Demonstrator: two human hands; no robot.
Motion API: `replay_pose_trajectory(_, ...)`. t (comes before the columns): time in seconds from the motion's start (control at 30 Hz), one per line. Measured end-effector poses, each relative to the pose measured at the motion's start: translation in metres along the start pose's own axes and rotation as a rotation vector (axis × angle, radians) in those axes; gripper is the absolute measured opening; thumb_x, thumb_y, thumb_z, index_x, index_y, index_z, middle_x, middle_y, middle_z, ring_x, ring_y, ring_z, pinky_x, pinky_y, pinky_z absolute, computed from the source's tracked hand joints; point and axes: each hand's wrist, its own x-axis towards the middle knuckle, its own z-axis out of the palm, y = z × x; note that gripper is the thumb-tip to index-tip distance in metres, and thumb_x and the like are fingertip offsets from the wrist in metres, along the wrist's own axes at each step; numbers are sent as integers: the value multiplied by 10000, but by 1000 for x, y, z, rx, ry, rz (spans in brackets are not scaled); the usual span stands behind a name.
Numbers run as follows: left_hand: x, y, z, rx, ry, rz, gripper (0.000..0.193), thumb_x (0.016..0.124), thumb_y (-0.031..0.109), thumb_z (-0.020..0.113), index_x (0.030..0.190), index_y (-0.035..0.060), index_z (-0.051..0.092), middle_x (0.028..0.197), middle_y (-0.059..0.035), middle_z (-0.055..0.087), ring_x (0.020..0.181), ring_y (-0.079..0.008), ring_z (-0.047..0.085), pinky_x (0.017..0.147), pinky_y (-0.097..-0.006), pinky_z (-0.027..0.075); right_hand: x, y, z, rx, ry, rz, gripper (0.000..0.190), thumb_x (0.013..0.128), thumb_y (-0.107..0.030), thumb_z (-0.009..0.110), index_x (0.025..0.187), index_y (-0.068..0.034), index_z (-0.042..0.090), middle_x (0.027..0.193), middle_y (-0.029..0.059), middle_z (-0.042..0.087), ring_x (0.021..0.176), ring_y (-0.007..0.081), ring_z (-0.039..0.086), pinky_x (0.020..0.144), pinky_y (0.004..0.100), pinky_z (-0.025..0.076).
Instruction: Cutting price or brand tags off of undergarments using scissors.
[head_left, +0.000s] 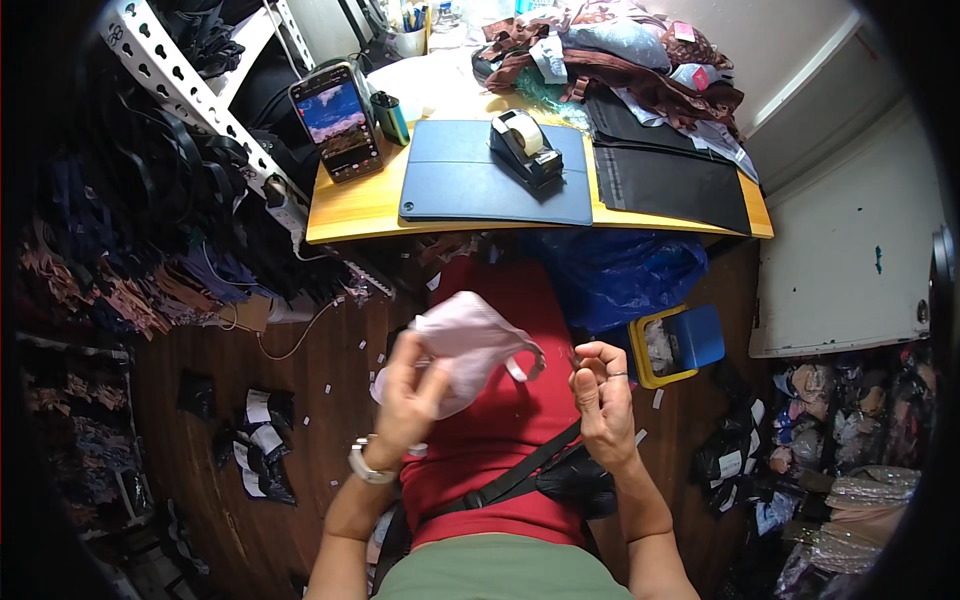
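My left hand, with a pale watch on the wrist, grips a light pink garment, which looks like a bra with a hanging strap. The garment is above my red-clothed lap and is slightly blurred. My right hand, wearing a ring, is to the right of the garment with its fingers curled and the thumb near the index finger. Something small and dark shows at those fingertips, too unclear to name. A black strap with a small black bag crosses my lap.
On the wooden desk lie a blue tablet case, a tape dispenser, a propped phone, black mailing bags and piled garments. A blue plastic bag and a yellow-rimmed bin stand below. Packed parcels lie on the floor.
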Motion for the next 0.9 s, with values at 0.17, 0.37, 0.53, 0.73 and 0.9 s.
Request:
replay_pose_trajectory(0.17, -32, -48, -122, 760, 287, 127, 309, 770, -43, 456, 1070, -10, 526, 962, -156, 572, 900, -283, 570, 812, -351, 442, 8, 6, -17, 31, 83, 11, 238, 945, -185, 469, 1105, -13, 424, 764, -29, 429, 650, 34, 354, 587, 182, 316)
replay_pose_trajectory(0.37, -168, -122, -209, 1359, -46, -675, 252, 692, 39, 542, 923, 59, 640, 926, -245, 599, 903, -406, 572, 778, -458, 475, 19, 12, -23, -22, 89, 26, 236, 951, -189, 456, 1108, -16, 423, 750, -35, 405, 638, 32, 322, 563, 180, 291)
replay_pose_trajectory(0.53, -321, -208, -235, 1541, -401, -1161, 353, 590, 166, 639, 920, 41, 661, 963, -192, 638, 922, -346, 620, 810, -414, 502, 32, 3, -19, -55, 83, -22, 238, 950, -186, 459, 1109, -13, 425, 729, -38, 401, 629, 33, 310, 553, 177, 275)
replay_pose_trajectory(0.73, -392, -245, -216, 1542, -420, -1170, 246, 683, 219, 592, 866, 84, 684, 953, -195, 641, 926, -347, 620, 801, -399, 498, 54, 5, -38, -101, 116, -63, 261, 952, -189, 456, 1128, 0, 423, 719, -34, 403, 640, 30, 332, 562, 178, 293)
replay_pose_trajectory(0.9, -387, -270, -213, 1381, -299, -1116, 249, 702, 231, 585, 878, 83, 681, 955, -198, 639, 926, -348, 618, 796, -401, 497, 105, -12, -73, -66, 240, -187, 391, 867, -265, 618, 1099, 16, 474, 778, -16, 473, 699, 35, 411, 617, 169, 364)
